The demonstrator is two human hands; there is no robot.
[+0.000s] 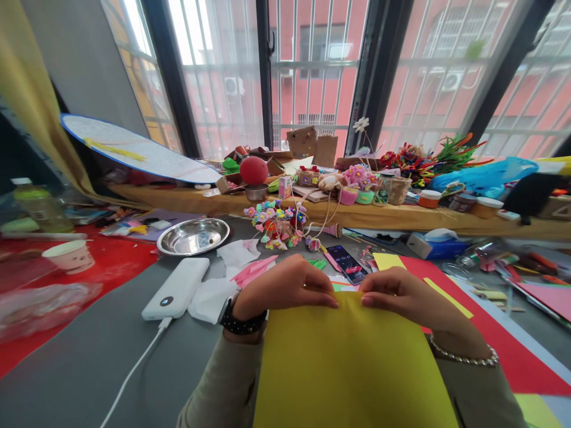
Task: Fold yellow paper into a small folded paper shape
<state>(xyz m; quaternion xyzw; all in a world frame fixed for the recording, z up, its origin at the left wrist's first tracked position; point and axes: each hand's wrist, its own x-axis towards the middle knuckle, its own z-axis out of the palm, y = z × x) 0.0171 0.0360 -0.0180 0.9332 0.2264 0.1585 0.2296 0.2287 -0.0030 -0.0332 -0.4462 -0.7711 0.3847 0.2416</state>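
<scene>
Yellow paper (348,362), smooth and broad, is held at six o'clock from the fingertips, its top edge pinched by the left hand (292,282) and the right hand (404,294) (both turned inward, fingers curled, tips nearly meeting). At twelve o'clock from them, lit digits are displayed on a phone (344,263), too small to be read surely. At nine o'clock, a glossy white power bank (182,285) is seen.
</scene>
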